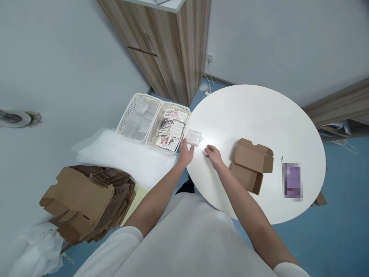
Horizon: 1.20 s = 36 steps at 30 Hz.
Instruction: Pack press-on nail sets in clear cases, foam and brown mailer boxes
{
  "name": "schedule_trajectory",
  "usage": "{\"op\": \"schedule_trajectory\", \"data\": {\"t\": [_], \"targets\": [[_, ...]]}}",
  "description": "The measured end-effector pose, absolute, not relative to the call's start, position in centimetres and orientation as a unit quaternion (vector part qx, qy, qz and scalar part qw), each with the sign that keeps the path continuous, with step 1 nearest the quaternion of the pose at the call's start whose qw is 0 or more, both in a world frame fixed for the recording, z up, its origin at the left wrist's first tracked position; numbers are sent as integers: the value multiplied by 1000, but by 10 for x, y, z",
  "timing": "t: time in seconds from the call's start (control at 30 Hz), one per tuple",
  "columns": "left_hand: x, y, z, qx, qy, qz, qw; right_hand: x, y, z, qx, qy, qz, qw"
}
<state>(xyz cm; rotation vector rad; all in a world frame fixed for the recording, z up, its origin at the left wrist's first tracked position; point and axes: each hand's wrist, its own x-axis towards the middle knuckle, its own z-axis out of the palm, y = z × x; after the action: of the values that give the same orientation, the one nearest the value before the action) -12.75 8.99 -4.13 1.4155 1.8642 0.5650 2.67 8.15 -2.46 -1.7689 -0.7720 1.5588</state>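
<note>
A small clear packet [193, 137] lies flat at the left edge of the round white table [253, 111]. My left hand [186, 152] is at its near side, thumb and fingers apart, with nothing visible in the grasp. To the right of the packet, my right hand [213, 155] hovers over the table with its fingers curled; whether something small is between them is hidden. An open brown cardboard box [249, 156] rests on the table to the right of my right hand.
Left of the table stand a white basket of printed cards [181, 148] and a white basket of clear bags [122, 134]. Nearer are white sheets [115, 152] and a stack of flattened cardboard boxes [86, 196]. A blurred purple item [293, 181] lies on the table's right side.
</note>
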Motion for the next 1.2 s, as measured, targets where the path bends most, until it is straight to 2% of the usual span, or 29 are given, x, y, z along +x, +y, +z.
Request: {"op": "schedule_trajectory", "data": {"t": [0.3, 0.53, 0.7, 1.0, 1.2], "targets": [[-130, 102, -52, 577, 698, 218, 364, -17, 117, -38, -700, -253, 569, 351], [-130, 89, -64, 445, 684, 300, 493, 0, 95, -43, -694, -214, 581, 368], [-130, 70, -64, 400, 669, 315, 541, 12, 63, -42, -697, -225, 571, 370], [-81, 24, -32, 467, 607, 327, 553, 81, -4, -13, -700, -344, 510, 362], [-9, 3, -11, 585, 565, 250, 525, 151, -51, 0, -722, -390, 431, 375]]}}
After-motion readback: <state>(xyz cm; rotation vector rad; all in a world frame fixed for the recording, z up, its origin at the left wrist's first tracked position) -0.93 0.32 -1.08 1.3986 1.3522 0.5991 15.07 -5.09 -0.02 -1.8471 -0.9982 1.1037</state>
